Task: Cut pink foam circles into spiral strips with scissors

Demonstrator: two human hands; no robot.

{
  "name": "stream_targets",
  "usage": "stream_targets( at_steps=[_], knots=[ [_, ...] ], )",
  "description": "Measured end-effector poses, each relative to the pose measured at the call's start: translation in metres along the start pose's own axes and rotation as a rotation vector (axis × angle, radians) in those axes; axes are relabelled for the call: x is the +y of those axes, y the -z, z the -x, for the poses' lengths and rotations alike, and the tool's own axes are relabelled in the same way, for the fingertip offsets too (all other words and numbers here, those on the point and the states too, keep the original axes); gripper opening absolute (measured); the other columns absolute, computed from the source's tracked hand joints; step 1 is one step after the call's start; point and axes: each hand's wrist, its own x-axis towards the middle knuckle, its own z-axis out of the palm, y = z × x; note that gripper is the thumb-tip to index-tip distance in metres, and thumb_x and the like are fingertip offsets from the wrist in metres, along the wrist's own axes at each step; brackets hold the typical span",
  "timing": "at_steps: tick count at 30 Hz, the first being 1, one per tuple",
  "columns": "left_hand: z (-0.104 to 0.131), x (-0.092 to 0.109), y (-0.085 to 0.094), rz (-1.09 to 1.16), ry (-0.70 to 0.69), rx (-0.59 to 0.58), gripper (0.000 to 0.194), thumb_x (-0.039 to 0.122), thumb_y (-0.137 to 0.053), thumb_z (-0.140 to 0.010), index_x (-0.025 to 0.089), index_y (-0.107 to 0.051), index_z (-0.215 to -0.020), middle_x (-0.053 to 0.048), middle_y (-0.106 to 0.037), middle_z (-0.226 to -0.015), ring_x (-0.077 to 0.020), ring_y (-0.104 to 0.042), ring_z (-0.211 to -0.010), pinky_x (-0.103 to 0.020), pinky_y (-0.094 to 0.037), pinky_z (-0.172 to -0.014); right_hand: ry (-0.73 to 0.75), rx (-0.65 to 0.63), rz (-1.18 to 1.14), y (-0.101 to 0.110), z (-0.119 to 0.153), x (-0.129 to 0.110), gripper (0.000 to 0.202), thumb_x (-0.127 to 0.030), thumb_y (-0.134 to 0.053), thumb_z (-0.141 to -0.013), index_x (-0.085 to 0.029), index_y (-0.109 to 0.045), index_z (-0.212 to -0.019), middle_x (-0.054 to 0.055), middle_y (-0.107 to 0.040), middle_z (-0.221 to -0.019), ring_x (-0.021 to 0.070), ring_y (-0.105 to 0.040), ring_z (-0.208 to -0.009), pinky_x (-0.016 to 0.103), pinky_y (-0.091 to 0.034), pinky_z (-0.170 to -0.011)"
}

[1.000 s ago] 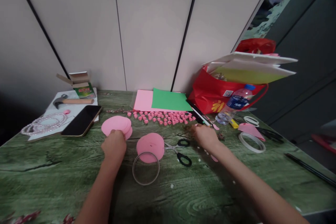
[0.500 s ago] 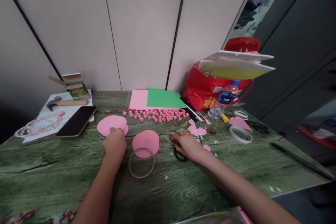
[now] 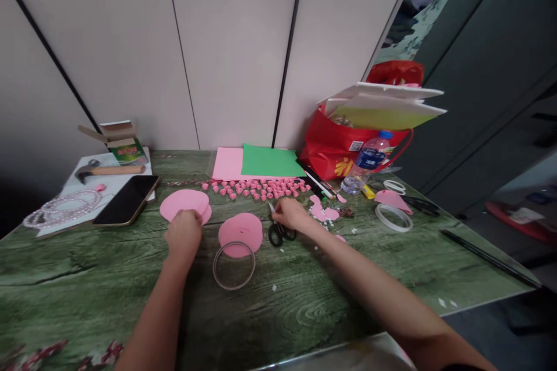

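My left hand (image 3: 184, 233) is closed at the near edge of a fanned stack of pink paper circles (image 3: 180, 203), its fingertips partly hidden. My right hand (image 3: 290, 214) pinches a pair of scissors (image 3: 275, 235) around the middle. Their black handles point toward me and the blade tip points away. Between my hands lies a second pile of pink paper circles (image 3: 241, 231), with a tape ring (image 3: 234, 287) overlapping its near edge. Many small pink rolled paper roses (image 3: 270, 188) spread out beyond.
Pink and green sheets (image 3: 274, 161) lie by the wall. At right are pink scraps (image 3: 317, 208), a bottle (image 3: 368, 162), a red bag (image 3: 324, 148), a tape roll (image 3: 394, 218) and a black rod (image 3: 487, 256). A phone (image 3: 127, 200), hammer (image 3: 115, 170) and beads (image 3: 65, 208) sit left.
My right hand has moved left and away from me, and the scissors have turned so both handle loops show. My left hand stays at the paper stack, shifting slightly.
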Motion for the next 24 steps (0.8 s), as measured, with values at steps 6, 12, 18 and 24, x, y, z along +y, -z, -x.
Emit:
stream_targets(
  at_steps=[6,12,18,24],
  knots=[
    [-0.009,-0.014,0.0,0.03,-0.036,-0.009,0.026,0.024,-0.044,-0.076,0.025,-0.066,-0.09,-0.01,-0.06,-0.1,-0.0245,-0.06,-0.082,-0.031,-0.044,-0.063,0.204,0.311,-0.258,-0.008,0.012,0.006,0.019,-0.017,-0.051,-0.077,-0.014,-0.058,-0.094,0.009,-0.064,-0.09,0.0167,-0.059,-0.083,0.028,-0.044,-0.075],
    [-0.009,-0.01,-0.002,0.012,-0.098,-0.027,0.025,0.027,-0.044,-0.076,0.026,-0.066,-0.087,-0.008,-0.06,-0.098,-0.0235,-0.06,-0.08,-0.031,-0.043,-0.064,0.77,0.027,-0.293,-0.012,0.123,-0.005,0.042,-0.032,-0.042,-0.086,-0.023,-0.04,-0.126,0.006,-0.047,-0.128,0.0168,-0.037,-0.122,0.035,-0.033,-0.1],
    [-0.007,-0.006,0.003,-0.029,-0.127,-0.061,0.025,0.023,-0.041,-0.076,0.023,-0.065,-0.083,-0.008,-0.061,-0.095,-0.0209,-0.06,-0.078,-0.028,-0.042,-0.062,0.876,-0.222,-0.085,-0.018,0.152,0.008,0.064,-0.042,-0.041,-0.084,-0.021,-0.011,-0.137,0.007,-0.027,-0.14,0.0177,-0.018,-0.131,0.042,-0.013,-0.109],
    [-0.001,-0.002,0.008,-0.117,-0.154,-0.07,0.028,0.019,-0.035,-0.077,0.021,-0.063,-0.08,-0.01,-0.058,-0.095,-0.022,-0.059,-0.077,-0.03,-0.042,-0.061,0.536,0.099,0.072,-0.035,0.115,0.044,0.058,-0.036,-0.039,-0.086,-0.016,-0.017,-0.136,0.012,-0.025,-0.14,0.0218,-0.017,-0.131,0.049,-0.017,-0.106]
  ],
)
